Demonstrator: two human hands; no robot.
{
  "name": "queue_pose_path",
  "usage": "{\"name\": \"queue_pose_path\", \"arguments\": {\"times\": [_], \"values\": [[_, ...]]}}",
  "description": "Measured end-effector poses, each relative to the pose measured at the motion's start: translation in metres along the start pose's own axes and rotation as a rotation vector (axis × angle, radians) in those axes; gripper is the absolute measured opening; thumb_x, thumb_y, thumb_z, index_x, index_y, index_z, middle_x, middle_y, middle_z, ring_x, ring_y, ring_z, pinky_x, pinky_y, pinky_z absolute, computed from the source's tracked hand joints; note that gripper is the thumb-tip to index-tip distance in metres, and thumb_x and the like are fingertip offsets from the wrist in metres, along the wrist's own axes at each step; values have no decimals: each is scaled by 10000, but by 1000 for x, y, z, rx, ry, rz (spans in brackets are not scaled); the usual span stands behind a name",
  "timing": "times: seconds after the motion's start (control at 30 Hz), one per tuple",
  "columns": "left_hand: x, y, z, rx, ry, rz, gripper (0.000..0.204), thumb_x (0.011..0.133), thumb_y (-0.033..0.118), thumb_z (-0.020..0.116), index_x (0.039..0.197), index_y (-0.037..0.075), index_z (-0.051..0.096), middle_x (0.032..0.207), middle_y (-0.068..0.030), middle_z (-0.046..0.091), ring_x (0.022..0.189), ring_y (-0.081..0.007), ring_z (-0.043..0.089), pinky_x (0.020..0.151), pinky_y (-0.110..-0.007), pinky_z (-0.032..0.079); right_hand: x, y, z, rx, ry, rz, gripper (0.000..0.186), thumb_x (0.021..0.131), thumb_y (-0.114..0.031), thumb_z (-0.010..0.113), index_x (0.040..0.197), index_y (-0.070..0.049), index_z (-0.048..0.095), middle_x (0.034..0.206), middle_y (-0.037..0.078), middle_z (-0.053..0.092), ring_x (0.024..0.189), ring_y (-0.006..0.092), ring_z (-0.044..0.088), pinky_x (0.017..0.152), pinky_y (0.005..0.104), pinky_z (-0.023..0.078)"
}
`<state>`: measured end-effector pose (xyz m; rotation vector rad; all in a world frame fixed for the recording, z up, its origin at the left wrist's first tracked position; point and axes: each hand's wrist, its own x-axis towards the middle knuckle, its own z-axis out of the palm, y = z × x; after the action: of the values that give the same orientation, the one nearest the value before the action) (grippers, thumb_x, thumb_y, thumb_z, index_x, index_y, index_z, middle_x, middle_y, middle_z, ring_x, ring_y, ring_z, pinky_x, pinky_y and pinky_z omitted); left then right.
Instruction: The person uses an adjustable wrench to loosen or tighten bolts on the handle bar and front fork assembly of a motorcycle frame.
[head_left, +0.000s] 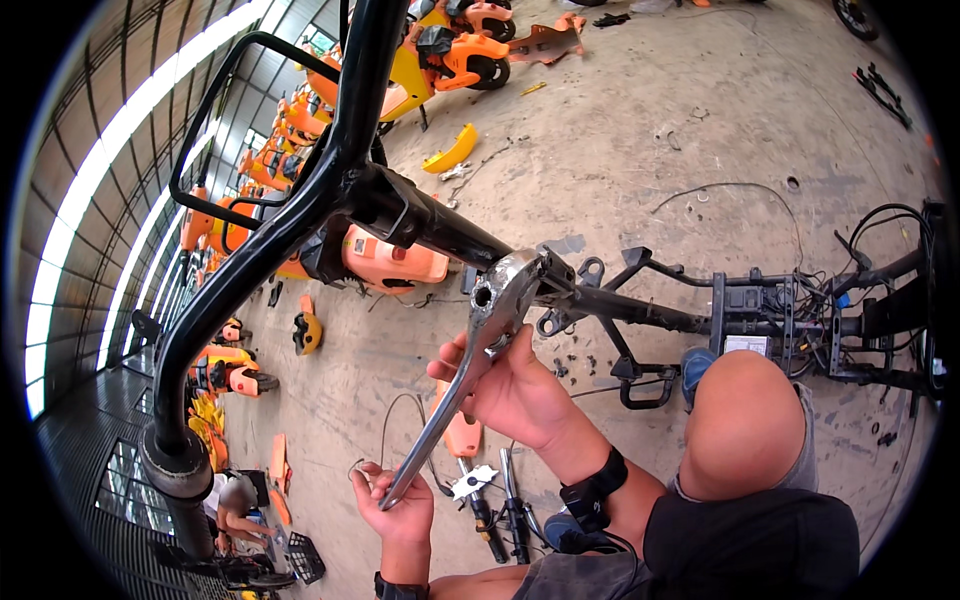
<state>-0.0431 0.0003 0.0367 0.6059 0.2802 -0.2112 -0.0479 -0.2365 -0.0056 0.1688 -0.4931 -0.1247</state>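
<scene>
A long metal adjustable wrench (450, 395) slants across the middle, its head up at the joint where the black vehicle frame (345, 190) meets a lower tube. My right hand (520, 390) grips it just below the head, thumb by the adjusting screw and fingers behind the handle. Lower and farther left, my left hand (398, 510) closes its fingers round the handle's end. The wrench's jaws appear to be at the collar (555, 275) of that joint, but exactly how they sit on it is hard to make out.
The stripped frame's rear section (760, 310), with loose cables, stretches to the right beside my knee. Below my hands lie fork tubes (515, 510) and an orange panel. Several orange scooters (400, 260) line the left; a person (235, 510) crouches at lower left. Small parts dot the floor.
</scene>
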Motion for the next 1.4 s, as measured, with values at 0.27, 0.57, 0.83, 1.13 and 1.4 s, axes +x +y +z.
{"name": "queue_pose_path", "arguments": {"times": [0.27,0.57,0.83,1.13,1.4], "values": [[0,-3,-2,34,-69,-19,267,953,351,484,883,144,638,535,129,498,587,-31,565,805,-318,500,0,-2,-11,84,48,14,503,905,-497,440,1185,-94,553,1173,72,578,1139,262,523,912,450,440],[-22,-9,13,22,74,-3,377,948,409,465,776,116,627,472,79,533,506,-82,566,798,-287,526,0,-3,-7,122,75,61,570,895,-552,423,1159,-66,559,1053,93,585,1019,267,549,827,417,455],[-20,-9,13,62,65,16,349,941,403,487,763,127,605,459,101,504,514,-63,574,789,-286,526,0,-1,-8,162,37,38,507,911,-495,440,1178,-79,551,1106,75,592,1030,249,570,876,448,453],[-25,-8,16,77,33,31,316,943,384,491,795,127,601,490,109,503,565,-59,580,774,-308,517,1,2,-14,197,32,57,492,906,-477,466,1208,-95,535,1116,61,599,1046,258,561,904,469,426],[-33,-1,11,50,-12,-31,287,950,340,480,808,117,591,533,103,512,642,-78,603,813,-336,501,-1,1,-13,174,10,73,534,903,-519,442,1208,-90,533,1065,122,599,1036,334,532,953,483,387]]}}
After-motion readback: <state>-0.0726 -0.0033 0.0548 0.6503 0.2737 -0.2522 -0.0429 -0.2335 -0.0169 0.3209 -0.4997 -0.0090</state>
